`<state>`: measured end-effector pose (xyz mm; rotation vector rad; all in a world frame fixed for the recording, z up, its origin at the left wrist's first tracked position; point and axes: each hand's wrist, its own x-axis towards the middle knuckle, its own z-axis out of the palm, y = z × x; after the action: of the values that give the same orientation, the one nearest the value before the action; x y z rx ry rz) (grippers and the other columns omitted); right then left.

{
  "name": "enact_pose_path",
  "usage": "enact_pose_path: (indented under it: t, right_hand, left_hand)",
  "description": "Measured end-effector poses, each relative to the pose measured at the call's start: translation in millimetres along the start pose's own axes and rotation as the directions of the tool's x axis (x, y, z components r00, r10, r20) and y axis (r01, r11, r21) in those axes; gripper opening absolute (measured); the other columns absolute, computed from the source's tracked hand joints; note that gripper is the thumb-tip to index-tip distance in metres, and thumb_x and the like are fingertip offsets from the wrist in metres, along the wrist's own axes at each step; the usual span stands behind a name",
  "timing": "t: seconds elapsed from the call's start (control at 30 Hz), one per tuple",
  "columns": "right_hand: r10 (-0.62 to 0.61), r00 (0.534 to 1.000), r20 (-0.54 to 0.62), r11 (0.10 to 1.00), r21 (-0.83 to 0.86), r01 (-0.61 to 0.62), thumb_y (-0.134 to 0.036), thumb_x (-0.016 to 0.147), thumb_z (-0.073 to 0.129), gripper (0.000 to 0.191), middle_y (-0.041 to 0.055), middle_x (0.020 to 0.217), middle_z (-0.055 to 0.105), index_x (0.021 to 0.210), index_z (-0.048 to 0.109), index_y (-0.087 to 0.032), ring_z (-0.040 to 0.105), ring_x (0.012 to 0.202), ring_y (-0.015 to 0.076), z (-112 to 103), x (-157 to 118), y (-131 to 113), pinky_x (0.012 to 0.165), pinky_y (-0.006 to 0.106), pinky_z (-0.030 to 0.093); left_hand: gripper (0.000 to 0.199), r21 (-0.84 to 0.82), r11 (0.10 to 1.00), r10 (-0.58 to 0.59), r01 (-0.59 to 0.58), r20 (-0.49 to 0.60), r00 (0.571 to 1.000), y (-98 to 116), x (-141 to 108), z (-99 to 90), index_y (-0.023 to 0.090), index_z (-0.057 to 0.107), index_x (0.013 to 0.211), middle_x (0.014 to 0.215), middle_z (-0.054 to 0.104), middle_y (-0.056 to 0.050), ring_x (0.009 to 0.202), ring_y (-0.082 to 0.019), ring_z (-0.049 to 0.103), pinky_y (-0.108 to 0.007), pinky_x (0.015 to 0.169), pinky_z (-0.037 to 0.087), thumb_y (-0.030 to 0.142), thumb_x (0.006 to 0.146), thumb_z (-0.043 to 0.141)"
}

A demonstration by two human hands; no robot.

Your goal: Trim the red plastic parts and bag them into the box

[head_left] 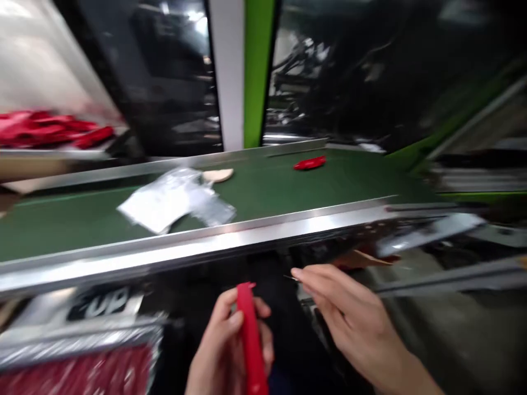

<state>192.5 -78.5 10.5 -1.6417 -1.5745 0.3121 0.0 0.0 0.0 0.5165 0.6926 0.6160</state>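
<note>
My left hand (224, 340) is wrapped round a long, narrow red plastic part (250, 340), which it holds nearly upright below the belt's front rail. A small red nub stands out at the part's top end. To the right of it, my right hand (349, 312) pinches a thin, dark, pin-like piece (289, 277) between thumb and forefinger. The piece points left toward the red part, with a gap between them. Motion blur hides its exact kind.
Ahead runs a green conveyor belt (263, 186) with metal rails (288, 221). Clear plastic bags (168, 200), a pale flat piece (218, 175) and another red part (309, 163) lie on it. Red parts (45, 129) are heaped at upper left. A plastic-wrapped dark red pack (78, 370) sits lower left.
</note>
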Motion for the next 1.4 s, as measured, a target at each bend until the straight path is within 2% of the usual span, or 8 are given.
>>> enact_pose_path:
  t: [0.1, 0.17, 0.33, 0.5, 0.8, 1.3, 1.4]
  right_hand:
    - [-0.216, 0.969, 0.119, 0.965, -0.127, 0.231, -0.004, 0.093, 0.047, 0.049, 0.0049, 0.119, 0.061, 0.137, 0.052, -0.024, 0.056, 0.108, 0.012, 12, 8, -7, 0.093, 0.027, 0.045]
    - [-0.29, 0.943, 0.163, 0.941, -0.13, 0.312, -0.002, 0.092, 0.047, 0.049, 0.0076, 0.118, 0.06, 0.137, 0.052, -0.02, 0.054, 0.106, 0.0139, 18, 11, -13, 0.089, 0.029, 0.047]
    - [-0.422, 0.894, 0.153, 0.882, -0.157, 0.444, 0.003, 0.089, 0.048, 0.045, 0.0106, 0.112, 0.063, 0.131, 0.055, -0.011, 0.054, 0.1, 0.0182, 23, 14, -22, 0.08, 0.033, 0.046]
    - [-0.437, 0.894, 0.097, 0.877, -0.173, 0.448, 0.003, 0.087, 0.051, 0.039, 0.0087, 0.113, 0.067, 0.12, 0.06, -0.014, 0.057, 0.098, 0.0196, 20, 12, -24, 0.08, 0.035, 0.046]
    - [-0.419, 0.903, 0.098, 0.878, -0.208, 0.43, -0.004, 0.088, 0.053, 0.035, 0.0086, 0.111, 0.07, 0.118, 0.063, -0.017, 0.062, 0.095, 0.0211, 18, 16, -27, 0.078, 0.037, 0.049]
    - [-0.406, 0.903, 0.141, 0.883, -0.192, 0.428, -0.003, 0.088, 0.052, 0.036, 0.0058, 0.114, 0.068, 0.119, 0.063, -0.017, 0.059, 0.095, 0.0185, 17, 11, -27, 0.08, 0.035, 0.043]
    - [-0.408, 0.897, 0.169, 0.876, -0.203, 0.437, -0.003, 0.087, 0.05, 0.037, 0.0049, 0.113, 0.068, 0.118, 0.065, -0.019, 0.059, 0.094, 0.0185, 17, 10, -28, 0.079, 0.035, 0.042]
  left_hand:
    - [0.023, 0.004, 1.0, -0.015, 0.015, 0.027, 1.0, -4, -8, 1.2, 0.019, 0.057, 0.104, 0.08, 0.062, -0.006, 0.057, -0.011, 0.052, -0.018, 0.046, 0.039, 0.033, 0.096, 0.042]
    - [0.027, 0.006, 1.0, -0.018, 0.017, 0.041, 0.999, -5, -13, -1.2, 0.018, 0.057, 0.106, 0.071, 0.06, -0.004, 0.053, -0.01, 0.048, -0.017, 0.046, 0.039, 0.036, 0.096, 0.04]
    - [0.029, 0.033, 0.999, 0.012, -0.014, 0.045, 0.999, -6, -25, -5.7, 0.018, 0.056, 0.106, 0.066, 0.06, -0.003, 0.048, -0.008, 0.046, -0.015, 0.045, 0.038, 0.042, 0.095, 0.044]
    - [0.029, 0.08, 0.996, 0.044, -0.046, 0.03, 0.999, -7, -29, -3.7, 0.018, 0.057, 0.104, 0.062, 0.06, -0.003, 0.048, -0.008, 0.047, -0.015, 0.047, 0.036, 0.043, 0.094, 0.047]
    - [0.028, 0.073, 0.995, 0.065, -0.066, 0.017, 0.998, -8, -32, -0.8, 0.017, 0.06, 0.102, 0.06, 0.058, -0.002, 0.049, -0.008, 0.047, -0.016, 0.049, 0.037, 0.041, 0.094, 0.047]
    - [0.026, 0.076, 0.997, 0.031, -0.03, -0.017, 0.999, -8, -32, 0.9, 0.018, 0.057, 0.101, 0.058, 0.057, -0.002, 0.048, -0.008, 0.044, -0.016, 0.047, 0.035, 0.04, 0.093, 0.047]
    - [0.027, 0.079, 0.994, 0.079, -0.076, -0.044, 0.996, -9, -31, 1.5, 0.017, 0.057, 0.103, 0.057, 0.055, -0.001, 0.046, -0.009, 0.043, -0.017, 0.045, 0.033, 0.04, 0.093, 0.046]
